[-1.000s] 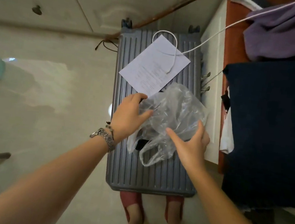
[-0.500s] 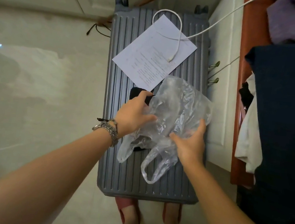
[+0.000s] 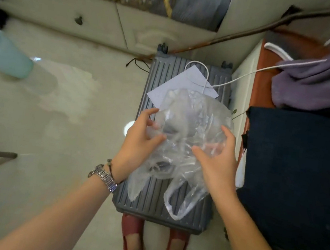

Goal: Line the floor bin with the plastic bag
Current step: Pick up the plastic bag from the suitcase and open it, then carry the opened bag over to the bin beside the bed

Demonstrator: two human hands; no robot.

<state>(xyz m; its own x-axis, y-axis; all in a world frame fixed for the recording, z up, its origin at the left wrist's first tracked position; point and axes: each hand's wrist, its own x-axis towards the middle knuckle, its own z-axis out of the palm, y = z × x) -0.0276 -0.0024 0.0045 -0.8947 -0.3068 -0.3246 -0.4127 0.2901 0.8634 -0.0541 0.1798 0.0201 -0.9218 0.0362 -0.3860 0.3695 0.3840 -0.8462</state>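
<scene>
Plastic bag held by both hands; no legible writing.

probably a home bedroom: suitcase on floor, purple bedding.

A: What's the floor like?
B: Pale, worn, patchy, with one bright glint of light.
A: And in the middle?
B: A grey ribbed suitcase lying flat, a sheet of paper and a white cable on it.
A: To the right?
B: A white cabinet, then a red-brown edge with purple cloth and dark blue fabric.
A: Behind?
B: Cream panelled doors.
</scene>
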